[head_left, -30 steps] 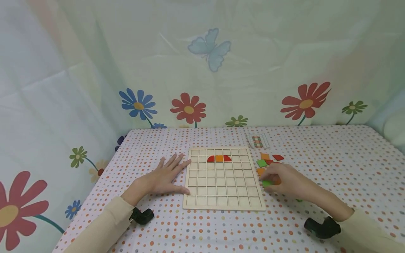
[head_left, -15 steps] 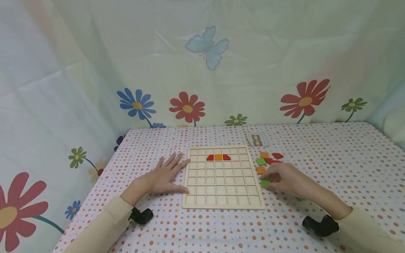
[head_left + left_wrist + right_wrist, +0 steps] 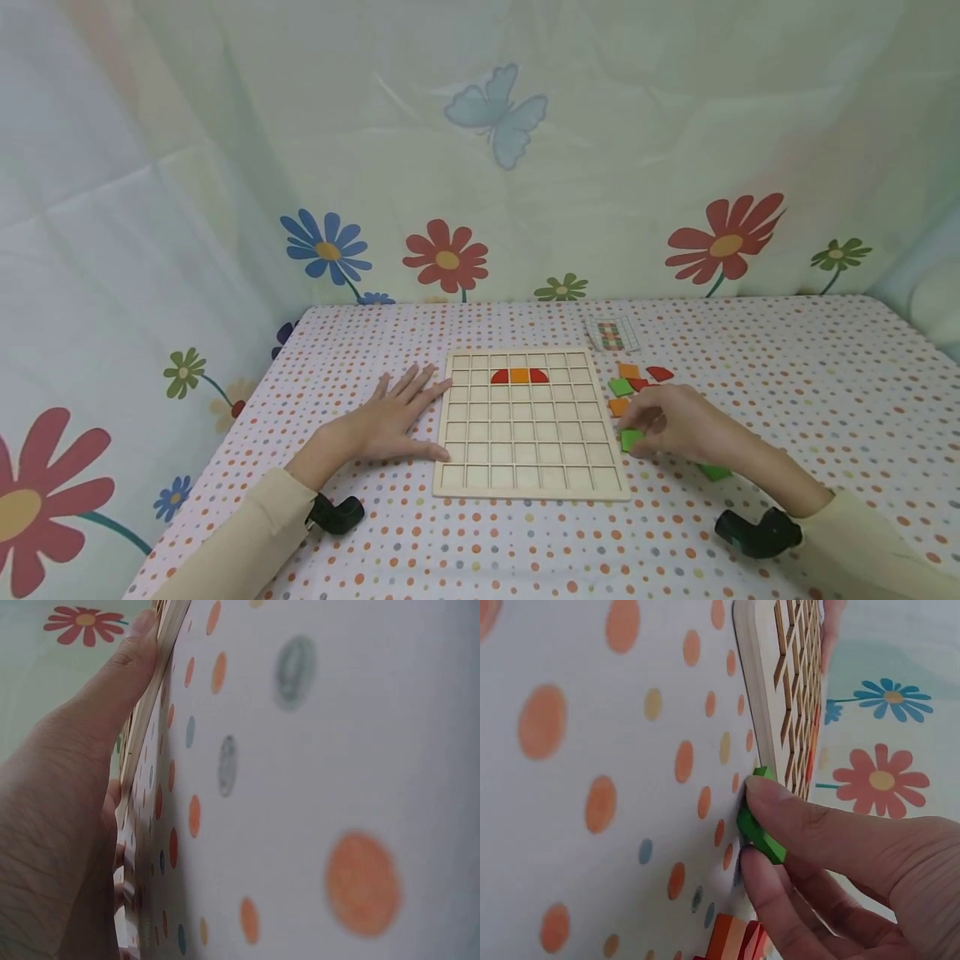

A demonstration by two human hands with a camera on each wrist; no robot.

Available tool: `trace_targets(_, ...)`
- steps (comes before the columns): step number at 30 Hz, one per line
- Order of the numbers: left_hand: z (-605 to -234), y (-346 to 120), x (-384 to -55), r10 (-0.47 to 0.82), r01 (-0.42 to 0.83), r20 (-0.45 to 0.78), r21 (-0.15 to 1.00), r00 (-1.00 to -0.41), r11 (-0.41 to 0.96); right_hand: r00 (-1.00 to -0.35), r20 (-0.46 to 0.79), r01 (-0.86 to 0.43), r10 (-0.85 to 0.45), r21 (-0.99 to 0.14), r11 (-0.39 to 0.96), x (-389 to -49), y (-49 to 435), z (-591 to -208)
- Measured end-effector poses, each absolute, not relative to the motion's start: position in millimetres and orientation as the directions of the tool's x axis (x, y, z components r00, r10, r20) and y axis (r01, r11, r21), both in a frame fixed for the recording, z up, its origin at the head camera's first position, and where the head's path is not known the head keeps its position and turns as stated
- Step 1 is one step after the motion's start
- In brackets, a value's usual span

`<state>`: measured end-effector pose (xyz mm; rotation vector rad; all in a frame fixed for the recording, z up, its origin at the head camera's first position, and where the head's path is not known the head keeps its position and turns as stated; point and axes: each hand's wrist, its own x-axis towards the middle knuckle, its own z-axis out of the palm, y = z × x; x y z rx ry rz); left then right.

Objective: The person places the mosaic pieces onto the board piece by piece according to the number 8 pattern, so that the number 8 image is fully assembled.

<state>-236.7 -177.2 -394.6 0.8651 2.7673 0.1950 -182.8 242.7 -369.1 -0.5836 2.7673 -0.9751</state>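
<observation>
A wooden grid board (image 3: 534,477) lies on the table. Set in its second row are two red curved tiles (image 3: 499,377) with an orange square tile (image 3: 519,376) between them. My left hand (image 3: 386,423) is spread at the board's left edge, with thumb and forefinger touching the frame. In the left wrist view the thumb (image 3: 124,671) rests on the board's edge. Just off the board's right side, my right hand (image 3: 675,427) pinches a green tile (image 3: 759,825) between thumb and a finger, close to the tablecloth.
Beyond the right hand lie loose tiles: orange (image 3: 628,371), green (image 3: 621,387) and red (image 3: 660,374). Another green tile (image 3: 715,472) shows beneath the right wrist. A small pattern card (image 3: 612,334) lies behind the board. A floral curtain (image 3: 600,167) backs the table.
The right hand shifts only slightly; the orange tile glimpsed through its fingers is now hidden, and more of the green tile under the wrist shows. The left hand stays in place.
</observation>
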Motion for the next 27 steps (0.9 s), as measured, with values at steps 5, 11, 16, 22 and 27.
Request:
trace_targets(5,-394,-176,-237,0.576,0.547,-0.176,0.190,-0.798,0.815,-0.908,0.028,-0.336,-0.419,-0.646,0.685,-181,243,-370)
trace_targets(11,-395,-178,-236,0.579,0.547,-0.175,0.200,-0.796,0.813,-0.898,0.061,-0.374,-0.435,-0.625,0.685,-180,243,-369)
trace_targets(16,-395,-179,-237,0.585,0.553,-0.171,0.200,-0.793,0.809,-0.903,0.115,-0.402,-0.415,-0.569,0.717,-185,239,-364)
trace_targets(22,-396,-179,-237,0.580,0.549,-0.167,0.197,-0.798,0.812,-0.887,0.219,-0.455,-0.407,-0.567,0.687,-197,217,-359)
trace_targets(27,-395,-178,-236,0.579,0.546,-0.175,0.205,-0.796,0.813,-0.863,0.253,-0.492,-0.436,-0.615,0.616,-214,196,-358)
